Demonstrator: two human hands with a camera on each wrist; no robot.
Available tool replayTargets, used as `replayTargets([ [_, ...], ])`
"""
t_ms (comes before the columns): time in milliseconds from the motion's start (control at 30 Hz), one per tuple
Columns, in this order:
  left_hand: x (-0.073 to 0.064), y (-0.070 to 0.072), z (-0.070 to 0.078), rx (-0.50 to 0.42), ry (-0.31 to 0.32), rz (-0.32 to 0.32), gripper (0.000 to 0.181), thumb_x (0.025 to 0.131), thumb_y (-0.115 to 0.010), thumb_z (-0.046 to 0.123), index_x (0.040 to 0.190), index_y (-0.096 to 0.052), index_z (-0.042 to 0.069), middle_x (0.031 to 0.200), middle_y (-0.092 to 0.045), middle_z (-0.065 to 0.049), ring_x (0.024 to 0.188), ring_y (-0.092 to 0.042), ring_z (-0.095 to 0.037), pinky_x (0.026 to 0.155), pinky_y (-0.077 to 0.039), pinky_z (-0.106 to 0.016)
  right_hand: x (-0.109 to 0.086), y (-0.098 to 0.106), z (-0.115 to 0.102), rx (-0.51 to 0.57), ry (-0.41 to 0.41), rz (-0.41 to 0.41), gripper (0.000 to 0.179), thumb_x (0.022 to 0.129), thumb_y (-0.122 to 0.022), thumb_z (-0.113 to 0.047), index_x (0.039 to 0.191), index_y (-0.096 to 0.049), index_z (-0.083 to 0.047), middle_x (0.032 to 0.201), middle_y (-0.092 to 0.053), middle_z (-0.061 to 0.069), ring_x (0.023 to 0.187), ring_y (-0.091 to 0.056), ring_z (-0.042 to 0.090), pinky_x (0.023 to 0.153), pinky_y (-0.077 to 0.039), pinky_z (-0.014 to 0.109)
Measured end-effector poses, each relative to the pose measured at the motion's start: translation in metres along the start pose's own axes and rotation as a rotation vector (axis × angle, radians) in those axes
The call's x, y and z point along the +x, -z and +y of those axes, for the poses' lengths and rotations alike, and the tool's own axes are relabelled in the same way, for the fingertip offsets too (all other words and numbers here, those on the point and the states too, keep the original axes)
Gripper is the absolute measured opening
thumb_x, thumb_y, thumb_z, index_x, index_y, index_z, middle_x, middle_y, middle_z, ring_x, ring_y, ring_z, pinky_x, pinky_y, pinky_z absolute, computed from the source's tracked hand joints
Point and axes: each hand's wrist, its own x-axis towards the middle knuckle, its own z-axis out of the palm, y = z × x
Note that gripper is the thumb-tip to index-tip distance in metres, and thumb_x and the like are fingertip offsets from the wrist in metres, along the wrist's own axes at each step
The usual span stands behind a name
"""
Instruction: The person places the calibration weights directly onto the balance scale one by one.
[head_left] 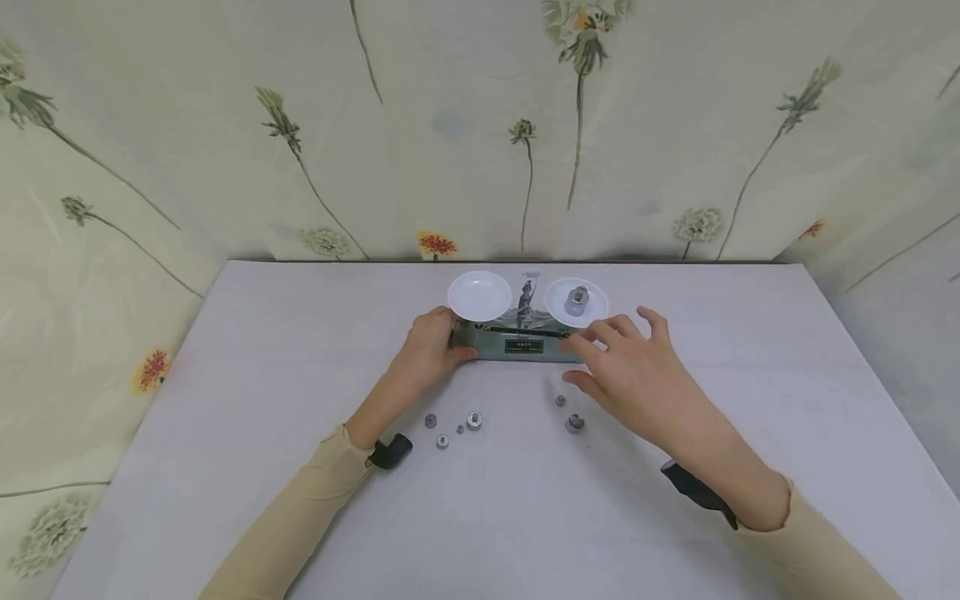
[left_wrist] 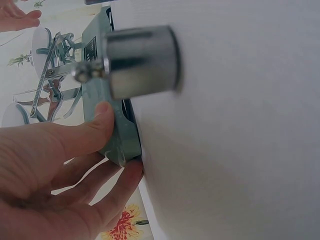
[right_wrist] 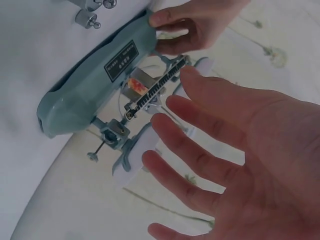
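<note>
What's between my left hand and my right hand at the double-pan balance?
In the head view, the balance's grey-green base, with its dark nameplate, lies between your left hand and right hand.

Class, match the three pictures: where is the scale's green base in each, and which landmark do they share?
Head: base just right of and below centre, left hand gripping its left end.
Left wrist: base left of centre, running steeply down from the top.
Right wrist: base upper left, slanting.
Shared landmark: the dark nameplate on its front.
</note>
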Motion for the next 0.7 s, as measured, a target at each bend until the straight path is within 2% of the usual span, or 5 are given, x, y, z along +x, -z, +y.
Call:
replayTargets([
  [333, 0.0, 0.001, 0.001, -0.001, 0.005, 0.0, 0.062, 0.089, -0.089, 0.016, 0.142, -0.063, -0.001, 0.138, -0.071, -0.022, 0.133, -0.068, -0.036, 0.114, -0.057, -0.045, -0.001, -0.006, -0.001, 0.0, -0.012, -0.068, 0.034, 0.091, -0.088, -0.029, 0.121, -0.074, -0.018, 0.114, -0.077, 0.008, 0.116, -0.07, 0.037, 0.113, -0.04, 0.079],
  [700, -0.002, 0.0, 0.0, 0.001, -0.01, 0.005, 0.06, 0.089, -0.089, 0.014, 0.141, -0.064, -0.002, 0.137, -0.072, -0.022, 0.131, -0.069, -0.036, 0.112, -0.058, -0.046, -0.002, -0.022, -0.005, 0.007, 0.004, -0.113, 0.034, 0.087, -0.092, -0.027, 0.115, -0.075, -0.018, 0.111, -0.077, 0.007, 0.113, -0.071, 0.036, 0.111, -0.042, 0.077],
])
